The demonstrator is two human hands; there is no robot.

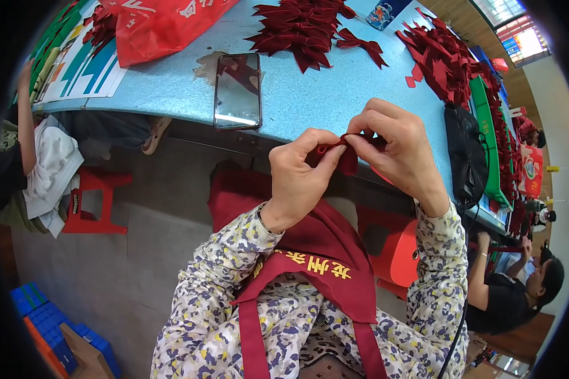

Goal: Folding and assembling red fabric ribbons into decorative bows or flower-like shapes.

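Note:
Just past the near edge of the table, over my lap, both hands meet at a dark red ribbon (348,165). My left hand (297,180) pinches it between thumb and forefinger. From the other side my right hand (398,148) grips it with thumb and fingers, the fingertips of both hands almost touching. Part of the ribbon hangs below the pinch; the rest is hidden by my fingers. Beyond my hands lie a heap of dark red bows (297,31), a single bow (363,45) beside it, and a larger heap of red ribbon pieces (436,63) to the right.
A phone (237,95) lies at the edge of the blue table (189,88). Behind it is a red plastic bag (167,31). A black bag (464,148) and a green tray (489,142) stand right. A co-worker (515,294) sits at right; red stools (98,202) stand below.

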